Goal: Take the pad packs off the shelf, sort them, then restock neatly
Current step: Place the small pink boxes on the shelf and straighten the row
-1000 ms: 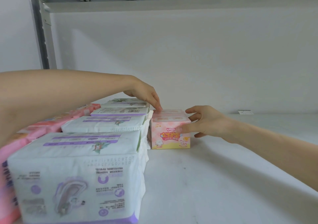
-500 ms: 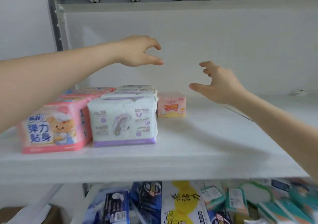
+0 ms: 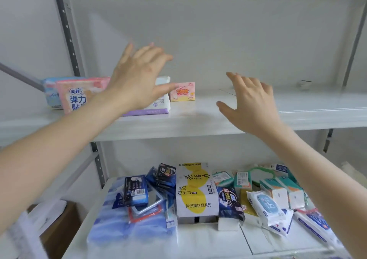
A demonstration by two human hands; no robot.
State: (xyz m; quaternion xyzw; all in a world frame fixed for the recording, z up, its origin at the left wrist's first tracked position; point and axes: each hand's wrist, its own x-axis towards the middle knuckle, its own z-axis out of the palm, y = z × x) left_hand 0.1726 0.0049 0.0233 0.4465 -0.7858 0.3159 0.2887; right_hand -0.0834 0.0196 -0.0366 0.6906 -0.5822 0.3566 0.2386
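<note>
Hands have changed most since half a second ago. Then both were curled like claws high over the shelf. Now my left grip (image 3: pixel 137 79) and right grip (image 3: pixel 252 107) are spread, fingers straight and apart, holding nothing. A second ago both were on the small pink-and-yellow pad pack (image 3: pixel 182 91). It now stands untouched on the white metal upper shelf (image 3: pixel 317 107), just right of the white pad pack with a purple base (image 3: pixel 158 108). The view has also pulled back, so the lower shelf (image 3: pixel 208 237) shows much more of its loose heap of packets around a yellow-and-white carton (image 3: pixel 195 189).

My left grip hangs in front of the white pack. I think it is clear of it, but the blur leaves me unsure. Further left stand the pink pad pack with blue lettering (image 3: pixel 76 97) and, partly behind it, a pale blue pad pack (image 3: pixel 49 91), near the grey perforated upright post (image 3: pixel 67 30). All four packs sit back from the shelf's front edge.

Right of the small pack, open shelf runs to the far side, with only a small blurred tag (image 3: pixel 303 83) by the back wall. My right grip hangs in front of that stretch.
</note>
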